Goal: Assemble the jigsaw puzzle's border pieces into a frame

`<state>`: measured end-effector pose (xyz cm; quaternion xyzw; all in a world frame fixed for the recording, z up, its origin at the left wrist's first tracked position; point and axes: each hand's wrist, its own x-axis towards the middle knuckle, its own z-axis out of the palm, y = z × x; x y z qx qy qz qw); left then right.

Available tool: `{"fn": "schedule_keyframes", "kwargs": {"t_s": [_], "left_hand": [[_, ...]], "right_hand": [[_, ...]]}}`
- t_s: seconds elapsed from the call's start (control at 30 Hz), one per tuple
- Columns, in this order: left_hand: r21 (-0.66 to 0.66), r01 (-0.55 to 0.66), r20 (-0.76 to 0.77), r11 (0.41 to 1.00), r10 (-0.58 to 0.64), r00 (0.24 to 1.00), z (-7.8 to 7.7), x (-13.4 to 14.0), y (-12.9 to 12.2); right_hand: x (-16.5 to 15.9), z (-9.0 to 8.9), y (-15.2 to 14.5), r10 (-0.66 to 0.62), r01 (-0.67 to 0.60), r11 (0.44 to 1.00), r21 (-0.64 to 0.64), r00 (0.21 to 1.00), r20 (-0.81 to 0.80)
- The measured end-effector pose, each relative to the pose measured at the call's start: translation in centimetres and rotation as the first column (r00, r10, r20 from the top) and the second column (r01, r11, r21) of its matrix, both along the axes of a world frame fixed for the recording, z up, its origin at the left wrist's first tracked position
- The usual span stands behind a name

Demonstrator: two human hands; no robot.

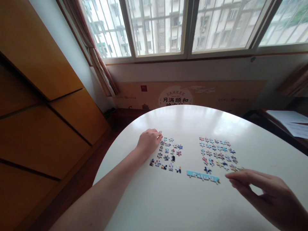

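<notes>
My left hand (pixel 149 140) reaches to the far end of the left group of loose jigsaw pieces (pixel 166 157). Its fingers are pinched at a small puzzle piece (pixel 160 132), which shows just past the fingertips. A joined strip of light blue puzzle pieces (pixel 203 176) lies nearer to me, between the two groups. To its right, my right hand (pixel 264 192) hovers low with thumb and forefinger brought together; whatever is between them, if anything, is hidden. Beyond that hand lies the right group of loose pieces (pixel 209 153), set out in rough rows.
The round white table (pixel 134 199) carries all the pieces. Behind it stand a printed panel (pixel 211 96) and a barred window (pixel 158 29). Wooden cabinets (pixel 67 138) are at the left. Papers (pixel 288 120) lie on a dark surface at the right.
</notes>
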<state>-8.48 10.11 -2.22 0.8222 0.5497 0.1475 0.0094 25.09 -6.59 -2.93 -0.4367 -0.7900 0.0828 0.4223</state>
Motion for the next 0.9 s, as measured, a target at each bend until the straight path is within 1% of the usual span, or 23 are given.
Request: {"fn": "schedule_keyframes", "kwargs": {"t_s": [0.07, 0.17, 0.3, 0.4, 0.5, 0.6, 0.73, 0.83, 0.9], "left_hand": [[0.033, -0.015, -0.013, 0.999, 0.016, 1.000, -0.1, 0.7, 0.1], [0.028, -0.031, -0.019, 0.999, 0.032, 0.999, -0.3, 1.3, 0.1], [0.032, -0.027, -0.032, 0.999, 0.028, 0.999, -0.2, 1.4, 0.1], [0.034, -0.049, -0.038, 0.998, 0.050, 0.998, 0.1, 1.5, 0.0], [-0.011, -0.078, -0.069, 0.997, 0.077, 0.995, 0.6, 1.8, 0.3], [-0.077, -0.110, -0.153, 0.991, 0.097, 0.983, 1.4, 2.5, 1.1], [-0.172, -0.196, -0.242, 0.965, 0.152, 0.958, 2.5, 3.8, 2.6], [-0.246, -0.249, -0.258, 0.937, 0.185, 0.948, 3.1, 4.7, 3.2], [-0.280, -0.260, -0.243, 0.924, 0.194, 0.951, 3.4, 5.0, 3.4]], "right_hand": [[-0.1, 0.0, 0.0, 0.005, -0.005, 1.000, -0.013, 1.000, 0.013], [-0.4, 0.1, 0.0, 0.015, -0.014, 0.999, -0.033, 0.999, 0.031], [-0.7, 0.5, 0.1, 0.024, -0.024, 0.999, -0.032, 1.000, 0.012], [-0.8, 1.0, 0.1, 0.032, -0.032, 0.999, -0.017, 0.999, -0.009], [-0.8, 1.5, 0.0, 0.026, -0.026, 1.000, 0.008, 0.999, -0.035], [-0.6, 2.0, 0.0, 0.015, -0.012, 0.999, 0.039, 0.997, -0.074], [0.1, 2.1, 0.4, -0.040, 0.042, 0.999, 0.017, 0.993, -0.110], [0.6, 1.9, 0.7, -0.075, 0.076, 0.997, 0.003, 0.988, -0.138], [0.7, 1.8, 0.8, -0.084, 0.086, 0.996, 0.002, 0.984, -0.158]]}}
